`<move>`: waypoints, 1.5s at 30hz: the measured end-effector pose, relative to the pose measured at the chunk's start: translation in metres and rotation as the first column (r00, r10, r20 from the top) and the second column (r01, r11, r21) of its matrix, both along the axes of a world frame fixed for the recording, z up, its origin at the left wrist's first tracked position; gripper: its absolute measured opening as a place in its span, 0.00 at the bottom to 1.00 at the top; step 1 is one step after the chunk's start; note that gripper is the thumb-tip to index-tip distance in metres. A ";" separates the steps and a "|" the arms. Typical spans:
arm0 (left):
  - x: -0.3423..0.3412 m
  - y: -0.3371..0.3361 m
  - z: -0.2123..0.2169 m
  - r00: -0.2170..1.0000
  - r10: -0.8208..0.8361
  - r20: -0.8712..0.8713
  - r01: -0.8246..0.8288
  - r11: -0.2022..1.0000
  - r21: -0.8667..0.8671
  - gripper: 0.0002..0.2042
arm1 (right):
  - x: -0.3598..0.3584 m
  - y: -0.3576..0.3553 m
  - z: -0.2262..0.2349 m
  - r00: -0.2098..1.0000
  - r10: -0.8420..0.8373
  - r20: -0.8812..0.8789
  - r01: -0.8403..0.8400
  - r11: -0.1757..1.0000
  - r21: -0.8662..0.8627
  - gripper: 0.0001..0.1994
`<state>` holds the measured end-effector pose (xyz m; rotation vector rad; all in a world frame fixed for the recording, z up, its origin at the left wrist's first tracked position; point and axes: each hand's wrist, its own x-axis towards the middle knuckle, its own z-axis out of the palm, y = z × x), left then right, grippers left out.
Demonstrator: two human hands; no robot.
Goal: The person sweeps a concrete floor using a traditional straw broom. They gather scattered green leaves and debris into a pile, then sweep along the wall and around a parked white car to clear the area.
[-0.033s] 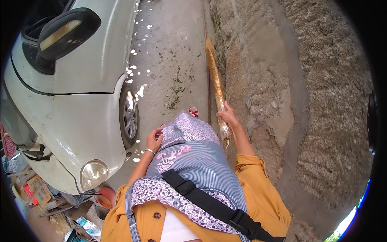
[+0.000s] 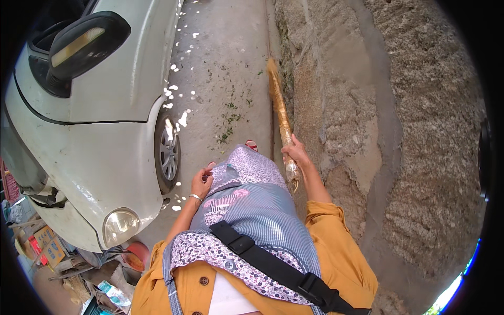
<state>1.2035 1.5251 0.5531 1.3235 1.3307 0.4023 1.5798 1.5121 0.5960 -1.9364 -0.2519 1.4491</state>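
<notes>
My right hand [image 2: 296, 151] is closed round the handle of a straw broom [image 2: 283, 116]. The handle looks wrapped in shiny, clear tape, and its butt end points back toward my apron. At the far end, the broom's bristles reach the ground where the concrete meets the rough wall. My left hand [image 2: 201, 182], with a bracelet at its wrist, hangs in front of the patterned apron [image 2: 252, 205]. Its fingers are loosely bent and a little apart, and I see nothing held in them. Small green leaf scraps [image 2: 227, 121] lie scattered on the concrete ahead.
A pale car [image 2: 105, 163] stands close on my left, its wheel [image 2: 168, 149] and side mirror [image 2: 92, 44] toward me. A rough stone-and-cement wall [image 2: 430, 131] runs along my right. Boxes, a red basin [image 2: 137, 252] and mixed clutter lie behind the car's front end.
The broom's far end has shifted very slightly back toward me. Both hands hold nearly the same places, and the leaf scraps lie as before.
</notes>
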 end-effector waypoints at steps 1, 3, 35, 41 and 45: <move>0.007 -0.001 -0.005 1.000 0.003 0.013 -0.003 1.000 -0.017 0.13 | 0.016 0.007 -0.017 0.998 -0.028 -0.049 0.027 0.999 -0.018 0.45; 0.016 -0.004 -0.008 1.000 -0.004 0.019 0.004 1.000 -0.024 0.13 | 0.041 0.030 -0.030 0.994 -0.041 -0.101 0.038 0.999 -0.031 0.43; 0.048 -0.026 -0.018 0.978 0.205 -0.023 -0.206 0.977 -0.046 0.15 | 0.111 0.222 -0.086 0.982 -0.027 -0.187 0.027 1.000 -0.005 0.14; 0.053 -0.034 -0.007 0.969 0.236 -0.074 -0.242 0.966 -0.089 0.15 | 0.086 0.178 -0.067 0.978 0.206 -0.034 -0.196 0.963 0.188 0.37; 0.051 -0.048 -0.017 0.963 0.262 -0.056 -0.267 0.959 -0.092 0.14 | 0.051 0.144 -0.047 0.932 0.331 0.148 -0.343 0.937 0.061 0.40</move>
